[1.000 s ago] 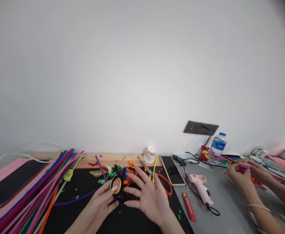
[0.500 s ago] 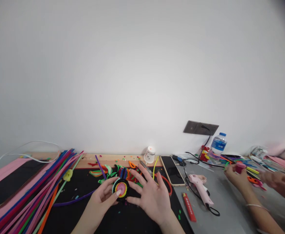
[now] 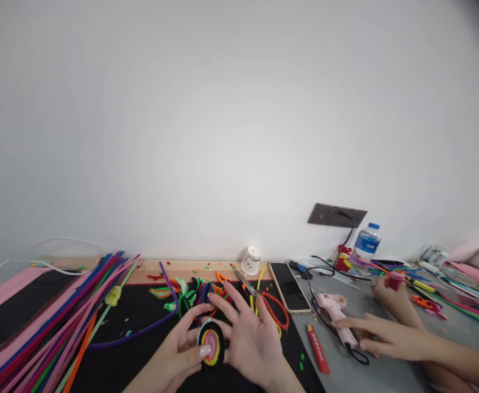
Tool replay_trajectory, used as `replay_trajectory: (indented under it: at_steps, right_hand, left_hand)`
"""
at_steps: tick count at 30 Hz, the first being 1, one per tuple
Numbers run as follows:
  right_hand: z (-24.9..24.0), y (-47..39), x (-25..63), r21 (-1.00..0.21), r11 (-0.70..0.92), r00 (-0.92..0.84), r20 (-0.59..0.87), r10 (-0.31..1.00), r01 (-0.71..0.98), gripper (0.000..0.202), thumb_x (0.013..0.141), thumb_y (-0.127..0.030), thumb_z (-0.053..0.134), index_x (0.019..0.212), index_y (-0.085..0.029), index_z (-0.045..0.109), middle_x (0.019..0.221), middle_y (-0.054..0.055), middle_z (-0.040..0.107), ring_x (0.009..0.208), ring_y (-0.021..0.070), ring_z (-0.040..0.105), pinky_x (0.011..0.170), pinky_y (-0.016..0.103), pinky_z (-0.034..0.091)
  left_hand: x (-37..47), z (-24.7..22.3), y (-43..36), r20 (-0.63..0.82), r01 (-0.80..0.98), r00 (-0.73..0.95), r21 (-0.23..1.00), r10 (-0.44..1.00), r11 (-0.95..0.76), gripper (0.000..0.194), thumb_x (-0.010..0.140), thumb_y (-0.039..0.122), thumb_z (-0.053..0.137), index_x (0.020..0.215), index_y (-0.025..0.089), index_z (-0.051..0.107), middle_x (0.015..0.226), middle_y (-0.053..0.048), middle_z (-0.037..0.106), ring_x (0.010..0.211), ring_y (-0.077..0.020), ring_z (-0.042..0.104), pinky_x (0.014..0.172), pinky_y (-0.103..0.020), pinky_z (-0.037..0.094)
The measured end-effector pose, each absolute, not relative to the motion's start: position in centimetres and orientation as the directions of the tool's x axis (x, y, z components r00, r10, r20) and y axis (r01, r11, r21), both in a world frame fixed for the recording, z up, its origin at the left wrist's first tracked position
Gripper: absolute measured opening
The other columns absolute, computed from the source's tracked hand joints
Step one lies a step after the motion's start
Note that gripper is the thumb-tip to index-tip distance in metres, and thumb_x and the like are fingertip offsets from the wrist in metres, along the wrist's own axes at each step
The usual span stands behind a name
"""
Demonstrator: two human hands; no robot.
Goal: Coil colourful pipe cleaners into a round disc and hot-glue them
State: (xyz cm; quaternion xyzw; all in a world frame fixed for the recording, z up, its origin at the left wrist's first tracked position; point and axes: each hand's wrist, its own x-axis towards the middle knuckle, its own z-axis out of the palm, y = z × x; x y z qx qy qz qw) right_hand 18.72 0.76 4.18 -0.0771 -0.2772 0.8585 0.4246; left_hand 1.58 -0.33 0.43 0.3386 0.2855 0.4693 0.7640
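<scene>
A round coil of pipe cleaner (image 3: 210,345), pink in the middle with yellow and black rings around it, sits tilted in my left hand (image 3: 178,349). The thumb presses on its face and the fingers are behind it. Close on its right, my right hand (image 3: 256,341) is held palm up with fingers spread. Whether its fingertips touch the coil's black edge I cannot tell. Beyond both hands lie bent pipe-cleaner pieces (image 3: 184,295) in green, orange and white, and scissors with orange-red handles (image 3: 278,311).
Long pipe cleaners (image 3: 71,322) are heaped at left. A paper cup (image 3: 251,261), a phone (image 3: 291,287), a red glue-stick-like box (image 3: 317,349) and a pink glue gun (image 3: 337,316) lie rightward. A co-worker's hand (image 3: 381,335) reaches to the gun; their other hand (image 3: 389,297) holds a magenta piece.
My left hand has brought the coil nearer to me and tilted it sideways. My right hand stays spread beside it. A co-worker's hand has moved left to the glue gun.
</scene>
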Motion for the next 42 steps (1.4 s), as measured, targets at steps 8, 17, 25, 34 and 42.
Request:
replay_trajectory:
  at_steps: [8, 17, 25, 34, 42]
  right_hand:
    - [4.6, 1.0, 18.8, -0.609, -0.466, -0.605, 0.029, 0.796, -0.642, 0.06, 0.081, -0.061, 0.039, 0.129, -0.024, 0.041, 0.133, 0.012, 0.047, 0.096, 0.0241, 0.058, 0.072, 0.042, 0.047]
    - [2.9, 3.2, 21.3, -0.885, 0.188, 0.399, 0.003, 0.917, -0.425, 0.015, 0.074, -0.033, 0.059, 0.084, -0.021, 0.06, 0.078, -0.001, 0.061, 0.062, 0.0123, 0.052, 0.054, 0.022, 0.042]
    - [2.5, 2.4, 19.0, -0.983, 0.034, -0.157, 0.063, 0.986, -0.182, 0.027, 0.076, -0.042, 0.059, 0.086, -0.017, 0.057, 0.064, -0.001, 0.06, 0.042, 0.0083, 0.044, 0.039, 0.02, 0.031]
    - [1.9, 1.6, 17.7, -0.999, 0.031, -0.247, 0.033, 0.968, -0.012, 0.034, 0.071, -0.041, 0.066, 0.061, -0.017, 0.046, 0.042, -0.011, 0.039, 0.035, 0.0034, 0.032, 0.037, 0.016, 0.023]
    - [1.8, 2.9, 19.1, -0.976, 0.086, 0.095, 0.068, 0.993, -0.201, 0.033, 0.07, -0.042, 0.068, 0.064, -0.018, 0.047, 0.051, -0.008, 0.041, 0.038, 0.0048, 0.033, 0.037, 0.018, 0.023]
  left_hand:
    - [1.6, 1.4, -0.6, -0.171, -0.583, 0.354, 0.729, 0.919, 0.36, 0.076, 0.057, 0.028, 0.082, 0.125, 0.028, 0.048, 0.068, -0.001, 0.069, 0.069, -0.0184, 0.065, 0.069, -0.03, 0.048]
    - [-0.8, 2.9, 1.1, -0.212, -0.697, -0.084, 0.71, 0.974, 0.095, 0.067, 0.061, 0.023, 0.079, 0.121, 0.026, 0.049, 0.08, 0.001, 0.072, 0.084, -0.0183, 0.066, 0.078, -0.03, 0.05]
    - [0.4, 1.9, 0.5, -0.019, -0.373, -0.039, 0.928, 0.999, 0.003, 0.066, 0.061, 0.032, 0.078, 0.117, 0.021, 0.046, 0.06, 0.004, 0.067, 0.073, -0.0219, 0.066, 0.07, -0.028, 0.046]
    - [0.8, 0.4, 0.5, 0.028, -0.242, 0.128, 0.97, 0.991, 0.004, 0.049, 0.063, 0.03, 0.075, 0.107, 0.022, 0.054, 0.076, -0.003, 0.071, 0.074, -0.0225, 0.065, 0.07, -0.031, 0.047]
    - [-0.2, 1.3, 1.1, -0.11, -0.213, 0.017, 0.971, 0.994, 0.111, 0.035, 0.059, 0.039, 0.077, 0.088, 0.019, 0.069, 0.085, -0.007, 0.074, 0.071, -0.0215, 0.067, 0.063, -0.029, 0.051]
